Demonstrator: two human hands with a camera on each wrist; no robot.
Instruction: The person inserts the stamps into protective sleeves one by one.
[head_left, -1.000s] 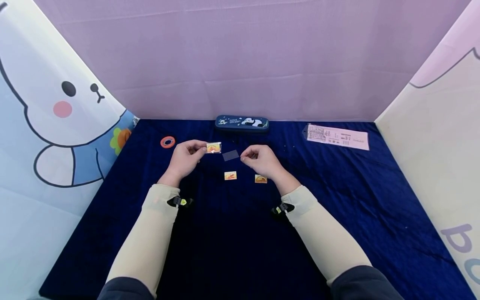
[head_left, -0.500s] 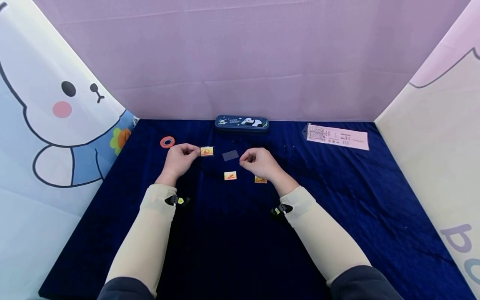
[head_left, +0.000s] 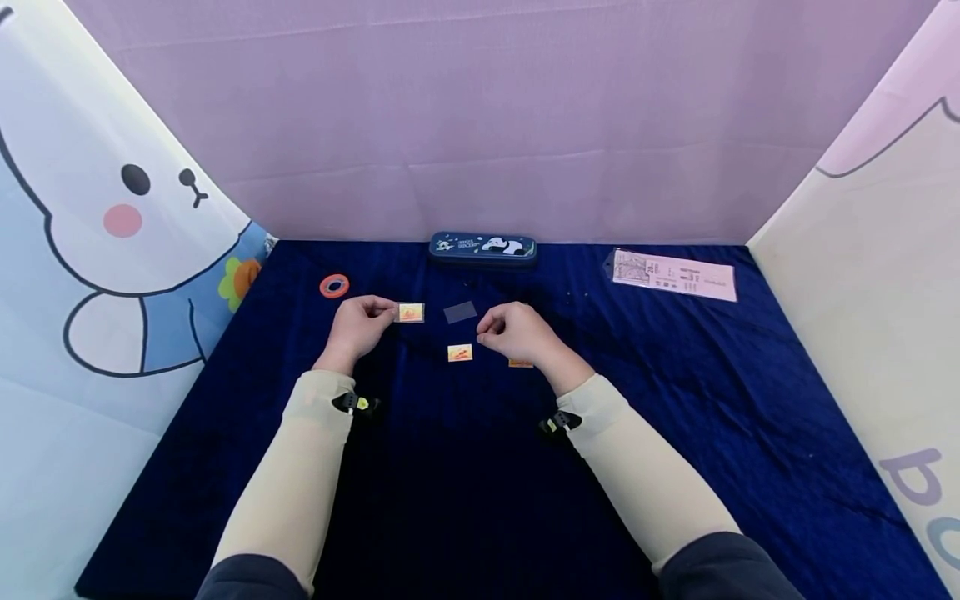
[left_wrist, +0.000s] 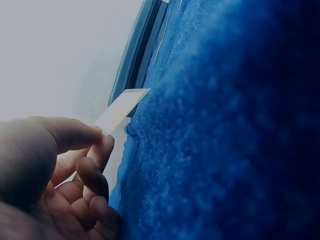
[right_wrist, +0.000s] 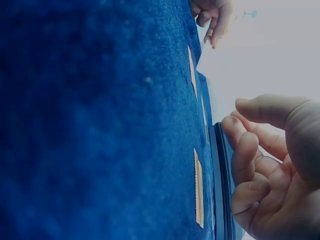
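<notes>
In the head view my left hand (head_left: 360, 327) pinches by its edge a small yellow-orange stamp in a clear sleeve (head_left: 411, 312). The left wrist view shows that sleeve (left_wrist: 122, 107) held tilted between thumb and index finger. My right hand (head_left: 516, 332) hovers with loosely curled fingers and nothing visible between them. A clear sleeve (head_left: 461, 312) lies flat between the hands. Below it rests a yellow and red stamp (head_left: 461, 353). Another stamp (head_left: 521, 363) is partly covered by my right hand; a serrated edge shows on a stamp (right_wrist: 198, 190) in the right wrist view.
A blue pencil case (head_left: 483, 249) with a panda print lies at the back. An orange tape roll (head_left: 334, 286) is on the left, and a pink printed packet (head_left: 673, 275) on the back right. Fabric walls enclose the dark blue cloth (head_left: 450, 483).
My left hand has shifted left and lower with the sleeved stamp. The right hand has moved slightly toward me and covers more of the right stamp.
</notes>
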